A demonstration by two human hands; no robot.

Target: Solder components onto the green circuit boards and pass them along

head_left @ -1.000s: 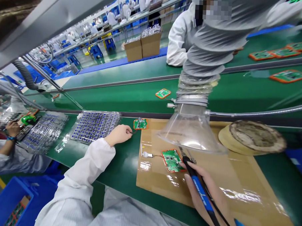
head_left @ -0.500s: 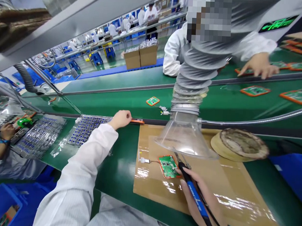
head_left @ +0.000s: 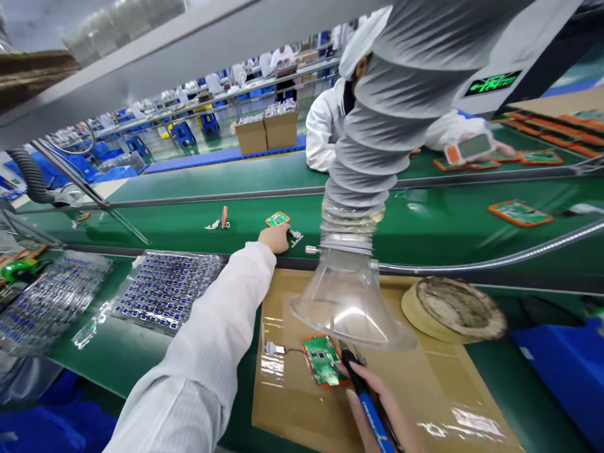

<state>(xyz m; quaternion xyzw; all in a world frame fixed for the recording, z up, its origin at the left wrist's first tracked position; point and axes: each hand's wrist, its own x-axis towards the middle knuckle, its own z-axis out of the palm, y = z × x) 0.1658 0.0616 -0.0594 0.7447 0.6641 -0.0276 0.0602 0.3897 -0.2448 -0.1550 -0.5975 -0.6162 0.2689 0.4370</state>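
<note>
My left hand (head_left: 275, 239) reaches over the green belt. Its fingers are closed at the near edge of an orange-rimmed circuit board (head_left: 277, 218), and a small connector (head_left: 295, 238) lies just right of them. The fingertips are partly hidden. In my right hand (head_left: 374, 406) is a soldering iron (head_left: 377, 423) with a blue-and-black handle, its tip pointing away from me. Beside that tip, a second green circuit board (head_left: 322, 361) in an orange frame lies on the brown sheet (head_left: 284, 413). A thin lead joins this board to a white connector (head_left: 276, 348) on its left.
A clear fume hood (head_left: 353, 309) hangs over the sheet on a grey duct (head_left: 368, 136). A round yellowish container (head_left: 453, 310) stands to the right. Trays of small blue parts (head_left: 169, 291) lie left. Another orange-edged board (head_left: 225, 216) stands on the belt, and a co-worker sits opposite.
My left hand has left an orange-edged board, which now stands on the belt further left, and moved right to another board. The right hand keeps the iron beside its board. The view has shifted.
</note>
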